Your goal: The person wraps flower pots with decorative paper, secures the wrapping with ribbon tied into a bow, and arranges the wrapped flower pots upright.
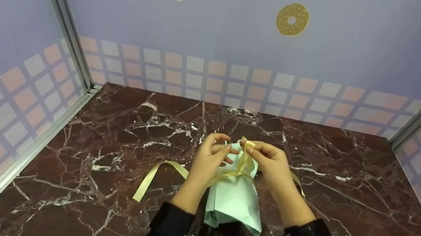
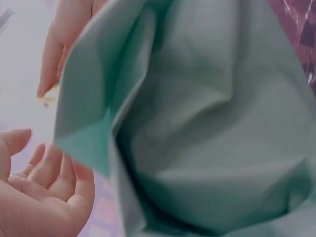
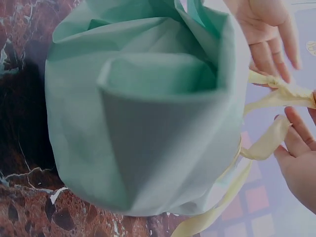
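A mint-green bag [image 1: 235, 199], seemingly of paper or fabric, stands between the two hands with its upper part gathered. A yellow ribbon [image 1: 241, 169] runs round the gathered part. My right hand [image 1: 272, 160] pinches a loop of that ribbon between thumb and fingers, above the bag. Beside the bag's top on the left, my left hand [image 1: 210, 156] has its fingers spread and loosely bent; in the left wrist view this left hand [image 2: 49, 192] shows nothing in its palm. The folded green material [image 3: 163, 143] fills much of the right wrist view.
One ribbon tail [image 1: 146, 182] lies on the dark red marbled tabletop [image 1: 92, 209] to the left. Another tail [image 1: 298, 184] shows behind the right forearm. Purple panels [image 1: 226, 22] with sweets and checks enclose the table at the back and sides.
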Motion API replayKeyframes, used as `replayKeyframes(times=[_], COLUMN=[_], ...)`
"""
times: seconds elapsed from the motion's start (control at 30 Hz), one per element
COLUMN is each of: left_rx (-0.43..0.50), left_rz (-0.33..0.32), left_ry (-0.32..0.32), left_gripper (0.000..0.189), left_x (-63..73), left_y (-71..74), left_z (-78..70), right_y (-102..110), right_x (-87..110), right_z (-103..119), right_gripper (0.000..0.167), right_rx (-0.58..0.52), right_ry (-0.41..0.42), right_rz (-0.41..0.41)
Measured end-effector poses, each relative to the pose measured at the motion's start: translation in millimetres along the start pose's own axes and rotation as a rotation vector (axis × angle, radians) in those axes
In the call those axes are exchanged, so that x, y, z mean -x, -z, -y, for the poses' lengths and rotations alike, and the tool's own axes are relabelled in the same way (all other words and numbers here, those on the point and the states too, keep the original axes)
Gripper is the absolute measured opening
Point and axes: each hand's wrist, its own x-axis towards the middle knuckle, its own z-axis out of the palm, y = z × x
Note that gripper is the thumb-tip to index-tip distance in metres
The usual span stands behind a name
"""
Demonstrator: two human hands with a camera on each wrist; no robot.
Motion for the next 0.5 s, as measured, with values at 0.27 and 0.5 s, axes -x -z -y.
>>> replayKeyframes(times=[0.27, 0.5], left_rx=[-0.279, -0.347], left_rz=[0.056, 0.165], left_ry=[-0.033, -0.034], left_gripper=[0.047, 0.062], left_x=[-12.3, -15.1], left_y=[3.3, -2.4], left_z=[7.4, 7.2], right_y=[3.6, 4.5], right_x=[0.3, 1.4], right_z=[-1.6, -1.0], right_gripper=[0.011, 0.018], right_rx=[-0.059, -0.076], right_ry=[0.002, 0.008], right_rz=[-0.009, 0.063])
